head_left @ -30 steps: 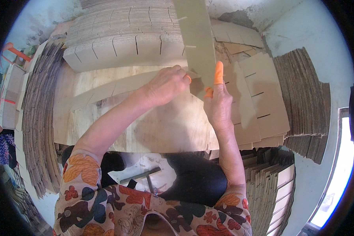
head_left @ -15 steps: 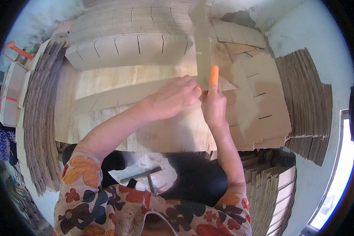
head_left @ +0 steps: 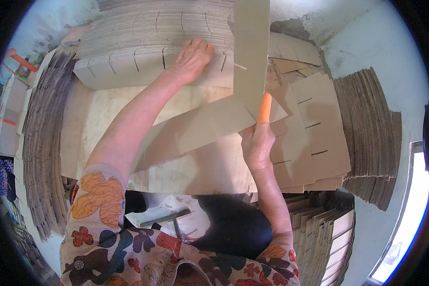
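Note:
My right hand (head_left: 258, 143) grips two joined cardboard strips at their crossing, an orange finger cover on its raised thumb. One cardboard strip (head_left: 250, 47) points away from me. The other, a slotted cardboard strip (head_left: 190, 127), slants down to the left over the board. At the far side, my left hand (head_left: 191, 61) reaches onto a stack of slotted cardboard strips (head_left: 143, 26). Its fingers are bent together over the top edge of the front strip (head_left: 124, 69), and an orange cover shows on one fingertip. The thumb of that hand is hidden.
The pale wooden board (head_left: 195, 171) lies in front of me. Slotted cardboard sheets (head_left: 314, 124) overlap at its right, beside a tall cardboard stack (head_left: 369, 124). Another cardboard stack (head_left: 45, 138) lines the left. More slotted pieces (head_left: 319, 233) stand below right, and an orange-handled tool (head_left: 21, 59) lies far left.
My left hand has left the crossing and moved away from me to the stack. The joined strips have turned, the left one now slanting nearer me, and my right hand has come slightly closer.

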`<move>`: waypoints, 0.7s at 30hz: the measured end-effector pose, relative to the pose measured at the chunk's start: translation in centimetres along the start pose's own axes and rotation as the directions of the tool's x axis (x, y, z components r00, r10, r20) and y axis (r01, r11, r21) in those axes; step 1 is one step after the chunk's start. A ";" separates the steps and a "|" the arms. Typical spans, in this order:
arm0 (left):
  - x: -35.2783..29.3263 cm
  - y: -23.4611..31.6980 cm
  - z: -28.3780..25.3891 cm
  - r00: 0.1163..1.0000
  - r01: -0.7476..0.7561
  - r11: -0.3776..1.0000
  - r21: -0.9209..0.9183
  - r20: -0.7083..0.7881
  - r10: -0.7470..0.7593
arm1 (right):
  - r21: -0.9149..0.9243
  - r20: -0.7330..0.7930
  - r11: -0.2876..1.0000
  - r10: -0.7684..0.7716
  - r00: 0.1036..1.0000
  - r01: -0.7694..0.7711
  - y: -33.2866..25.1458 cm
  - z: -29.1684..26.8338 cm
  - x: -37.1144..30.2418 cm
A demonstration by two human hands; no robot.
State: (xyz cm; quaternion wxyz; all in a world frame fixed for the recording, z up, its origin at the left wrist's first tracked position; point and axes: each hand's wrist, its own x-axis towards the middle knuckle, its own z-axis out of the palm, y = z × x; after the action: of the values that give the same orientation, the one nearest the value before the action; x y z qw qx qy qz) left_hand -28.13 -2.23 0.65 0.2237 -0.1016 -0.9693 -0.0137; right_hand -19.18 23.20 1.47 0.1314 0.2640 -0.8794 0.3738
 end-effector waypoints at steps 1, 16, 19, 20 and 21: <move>-0.1 0.0 0.2 0.999 -0.006 1.000 -0.019 -0.034 0.005 | -0.008 -0.028 0.999 -0.050 0.998 0.050 0.1 0.1 0.0; -2.2 3.3 -4.5 0.952 -0.244 0.962 -0.123 -0.220 0.213 | -0.062 0.130 0.998 0.026 0.991 -0.019 0.0 -0.4 -0.5; -3.0 4.9 -6.0 0.940 -0.285 0.945 -0.162 -0.239 0.242 | -0.130 0.137 0.990 -0.034 0.990 0.052 0.6 -0.2 -0.5; -3.2 5.8 -7.1 0.921 -0.334 0.922 -0.195 -0.276 0.275 | -0.150 0.132 0.987 -0.037 0.991 0.056 1.0 0.0 -0.8; -3.4 6.5 -7.6 0.899 -0.383 0.896 -0.226 -0.314 0.305 | -0.169 0.126 0.984 -0.039 0.991 0.060 1.5 0.2 -1.1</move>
State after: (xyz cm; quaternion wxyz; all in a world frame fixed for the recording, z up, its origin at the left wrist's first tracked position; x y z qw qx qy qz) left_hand -20.50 2.96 5.91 0.3359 -0.3009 -0.8837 -0.1255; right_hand -19.15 24.26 0.00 0.1089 0.2959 -0.9080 0.2760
